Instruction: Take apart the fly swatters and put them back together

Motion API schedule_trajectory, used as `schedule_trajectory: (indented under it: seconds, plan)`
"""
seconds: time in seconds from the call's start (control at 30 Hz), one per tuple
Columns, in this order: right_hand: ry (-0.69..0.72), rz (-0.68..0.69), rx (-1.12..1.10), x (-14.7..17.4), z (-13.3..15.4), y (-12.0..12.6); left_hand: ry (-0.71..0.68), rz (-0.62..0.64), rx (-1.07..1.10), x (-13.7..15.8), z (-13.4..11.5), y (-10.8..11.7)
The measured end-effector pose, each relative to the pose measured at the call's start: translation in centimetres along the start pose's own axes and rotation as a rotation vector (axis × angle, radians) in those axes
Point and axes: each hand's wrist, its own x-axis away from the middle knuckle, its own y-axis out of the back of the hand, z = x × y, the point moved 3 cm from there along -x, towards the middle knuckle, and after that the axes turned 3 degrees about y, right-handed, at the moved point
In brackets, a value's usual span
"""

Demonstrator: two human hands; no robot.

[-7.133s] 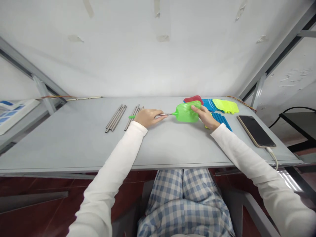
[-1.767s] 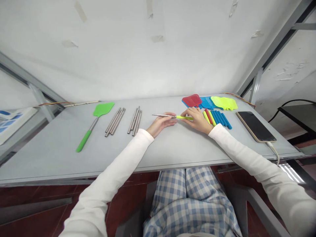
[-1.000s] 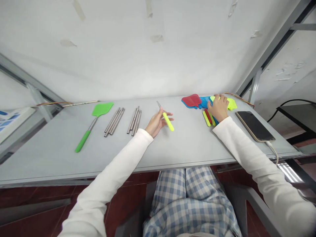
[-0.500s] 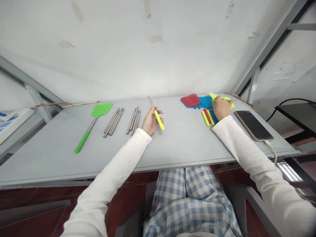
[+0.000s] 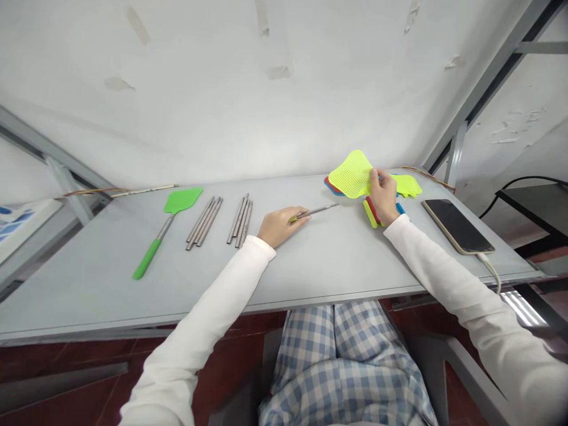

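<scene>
My left hand (image 5: 284, 225) is closed on a fly swatter handle, a metal rod (image 5: 319, 210) with a yellow grip mostly hidden in my fingers; its bare tip points right. My right hand (image 5: 383, 192) pinches a yellow mesh fly swatter head (image 5: 352, 174) by its edge, raised over the pile at the back right. Under it show a red swatter head (image 5: 333, 187) with blue beneath, and more yellow heads (image 5: 407, 184) lie to the right. Short coloured grips (image 5: 371, 213) in yellow, red and blue lie below my right hand, partly covered by it.
A whole green fly swatter (image 5: 166, 228) lies at the left. Two bundles of metal rods (image 5: 204, 223) lie right of it. A phone (image 5: 457, 225) with a plugged-in cable rests at the right. The table (image 5: 310, 266) backs onto a white wall (image 5: 199, 106).
My right hand has lifted a yellow swatter head off the pile and moved it left. My left hand has turned the rod so its tip now points right, toward that head.
</scene>
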Motion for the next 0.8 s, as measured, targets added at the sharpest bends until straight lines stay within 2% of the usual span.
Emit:
schedule_trajectory:
  seconds: [0.13, 0.23, 0.33, 0.43, 0.8]
  plan:
    - [-0.459, 0.248, -0.501, 2.0, -0.9, -2.4, -0.010, 0.052, -0.210, 0.0, 0.7, -0.6]
    - [-0.600, 0.400, -0.710, 3.4, -0.2, -3.1, 0.037, 0.015, -0.267, -0.1, 1.0, -0.5]
    - [-0.627, 0.459, -0.815, 4.1, 0.7, -3.3, 0.060, 0.009, -0.302, -0.2, 1.1, -0.3]
    - [-0.617, 0.448, -0.858, 4.2, 1.0, -3.4, 0.077, 0.013, -0.318, -0.2, 0.9, -0.2]
    - [-0.545, 0.454, -0.844, 4.4, 0.9, -3.4, 0.164, 0.023, -0.339, -0.1, 0.9, 0.0]
